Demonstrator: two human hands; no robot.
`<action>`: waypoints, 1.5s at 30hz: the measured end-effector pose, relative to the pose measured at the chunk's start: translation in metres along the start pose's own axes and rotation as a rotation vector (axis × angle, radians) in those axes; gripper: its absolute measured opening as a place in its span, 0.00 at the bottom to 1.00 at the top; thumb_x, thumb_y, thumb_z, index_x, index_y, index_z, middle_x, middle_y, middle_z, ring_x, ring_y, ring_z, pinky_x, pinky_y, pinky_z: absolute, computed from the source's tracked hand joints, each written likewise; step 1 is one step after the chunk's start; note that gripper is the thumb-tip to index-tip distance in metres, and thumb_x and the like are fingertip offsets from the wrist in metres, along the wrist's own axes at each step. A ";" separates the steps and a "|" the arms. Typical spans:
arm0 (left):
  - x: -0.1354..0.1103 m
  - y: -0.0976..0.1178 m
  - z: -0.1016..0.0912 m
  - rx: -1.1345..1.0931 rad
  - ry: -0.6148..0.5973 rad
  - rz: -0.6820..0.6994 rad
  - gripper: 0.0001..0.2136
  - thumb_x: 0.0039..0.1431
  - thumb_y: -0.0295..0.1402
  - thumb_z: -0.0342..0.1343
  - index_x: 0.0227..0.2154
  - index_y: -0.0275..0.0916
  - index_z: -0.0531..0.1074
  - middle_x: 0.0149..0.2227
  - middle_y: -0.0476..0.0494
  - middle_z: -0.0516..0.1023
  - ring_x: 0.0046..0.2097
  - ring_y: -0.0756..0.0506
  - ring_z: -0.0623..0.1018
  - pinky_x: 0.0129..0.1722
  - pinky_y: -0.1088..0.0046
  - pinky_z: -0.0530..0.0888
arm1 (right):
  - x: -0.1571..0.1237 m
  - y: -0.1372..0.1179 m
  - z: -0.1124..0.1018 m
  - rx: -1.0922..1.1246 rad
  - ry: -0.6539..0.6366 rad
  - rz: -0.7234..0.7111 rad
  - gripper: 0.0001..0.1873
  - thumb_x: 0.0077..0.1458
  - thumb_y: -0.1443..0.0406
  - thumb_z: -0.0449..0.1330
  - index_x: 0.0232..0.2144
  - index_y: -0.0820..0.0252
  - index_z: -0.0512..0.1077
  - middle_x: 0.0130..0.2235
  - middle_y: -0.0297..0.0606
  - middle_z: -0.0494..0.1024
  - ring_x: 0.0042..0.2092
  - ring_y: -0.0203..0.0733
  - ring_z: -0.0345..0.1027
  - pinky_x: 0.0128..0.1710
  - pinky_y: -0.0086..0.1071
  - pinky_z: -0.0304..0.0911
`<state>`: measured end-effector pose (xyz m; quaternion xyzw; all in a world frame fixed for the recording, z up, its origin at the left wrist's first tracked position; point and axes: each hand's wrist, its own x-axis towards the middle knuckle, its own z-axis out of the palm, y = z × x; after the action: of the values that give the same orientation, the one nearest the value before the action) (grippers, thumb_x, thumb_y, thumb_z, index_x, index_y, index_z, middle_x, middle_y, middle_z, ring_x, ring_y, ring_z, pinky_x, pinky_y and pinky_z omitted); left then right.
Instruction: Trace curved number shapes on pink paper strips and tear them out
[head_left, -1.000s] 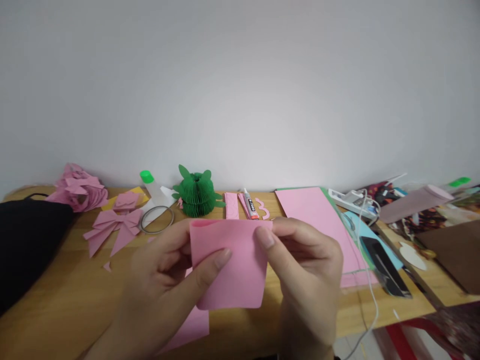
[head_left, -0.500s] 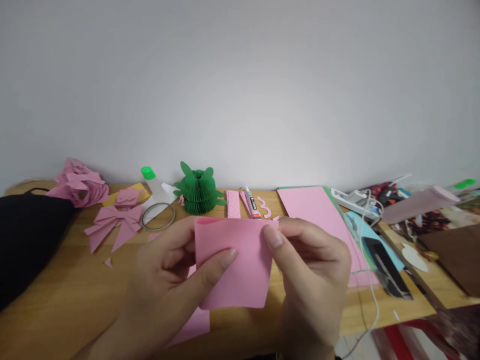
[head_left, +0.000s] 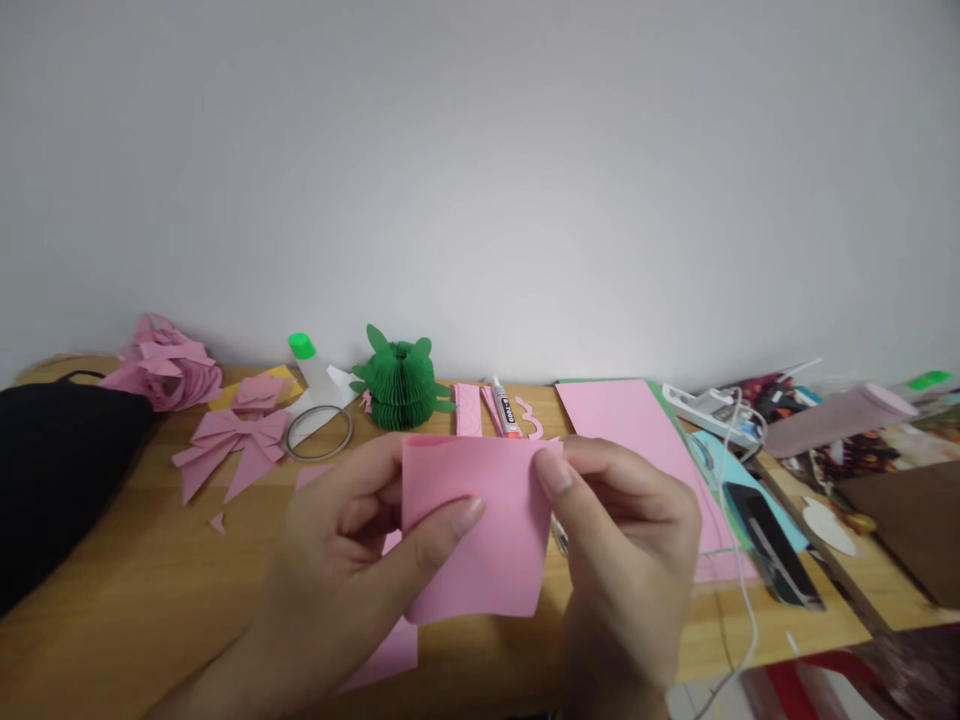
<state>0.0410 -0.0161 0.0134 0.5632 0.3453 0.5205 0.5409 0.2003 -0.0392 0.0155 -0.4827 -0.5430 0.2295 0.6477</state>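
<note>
I hold a folded piece of pink paper (head_left: 487, 525) up above the wooden table (head_left: 135, 590), both hands on it. My left hand (head_left: 345, 560) grips its left side, thumb lying across the front. On the paper's upper right corner, my right hand (head_left: 622, 540) pinches with thumb and fingers. The fold runs along the top edge, slightly puffed at the left. Another pink sheet (head_left: 386, 650) lies on the table under my hands.
Behind are a pink paper bow (head_left: 232, 445), crumpled pink paper (head_left: 161, 365), a tape ring (head_left: 319, 433), a green-capped glue bottle (head_left: 311, 365), a green honeycomb paper shape (head_left: 400, 380), a glue tube (head_left: 506, 408) and a large pink sheet (head_left: 637, 430). A phone (head_left: 769, 540), cables and a power strip (head_left: 705, 405) lie right; black fabric (head_left: 52, 470) left.
The paper and both hands have drifted slightly to the right in view. The grip on the paper is unchanged.
</note>
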 end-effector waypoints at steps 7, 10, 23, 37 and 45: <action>0.001 -0.001 -0.003 -0.009 -0.031 -0.012 0.15 0.53 0.26 0.64 0.37 0.58 0.80 0.31 0.60 0.83 0.30 0.54 0.81 0.27 0.88 0.77 | 0.001 0.001 0.001 0.012 0.001 -0.007 0.06 0.56 0.68 0.66 0.27 0.53 0.78 0.22 0.25 0.76 0.24 0.28 0.66 0.22 0.24 0.59; 0.006 -0.001 -0.006 -0.056 -0.003 -0.017 0.11 0.55 0.28 0.63 0.37 0.56 0.80 0.32 0.59 0.83 0.31 0.54 0.81 0.29 0.88 0.77 | 0.002 0.002 -0.001 0.010 -0.032 0.003 0.07 0.56 0.68 0.66 0.26 0.54 0.77 0.21 0.24 0.74 0.23 0.28 0.64 0.21 0.24 0.57; 0.013 -0.002 -0.012 0.032 0.126 0.063 0.06 0.55 0.29 0.63 0.28 0.48 0.80 0.24 0.58 0.80 0.24 0.57 0.77 0.23 0.91 0.72 | 0.002 0.004 -0.001 -0.067 -0.012 0.021 0.09 0.56 0.66 0.66 0.24 0.55 0.75 0.21 0.25 0.74 0.23 0.27 0.64 0.20 0.22 0.55; 0.015 -0.001 -0.010 -0.092 0.181 -0.009 0.04 0.51 0.27 0.64 0.25 0.43 0.80 0.23 0.56 0.80 0.25 0.57 0.77 0.25 0.91 0.73 | 0.004 0.005 -0.002 -0.117 -0.014 0.017 0.12 0.56 0.64 0.66 0.21 0.57 0.74 0.19 0.26 0.72 0.21 0.27 0.59 0.17 0.23 0.51; 0.015 -0.001 -0.007 -0.111 0.202 -0.054 0.04 0.51 0.29 0.65 0.25 0.45 0.80 0.23 0.57 0.80 0.24 0.57 0.76 0.24 0.91 0.71 | 0.005 0.006 -0.002 -0.098 -0.009 0.010 0.12 0.55 0.65 0.67 0.21 0.56 0.74 0.20 0.26 0.72 0.21 0.28 0.61 0.17 0.23 0.52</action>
<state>0.0381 0.0003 0.0144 0.4676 0.3837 0.5782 0.5475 0.2054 -0.0330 0.0125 -0.5156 -0.5542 0.2079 0.6195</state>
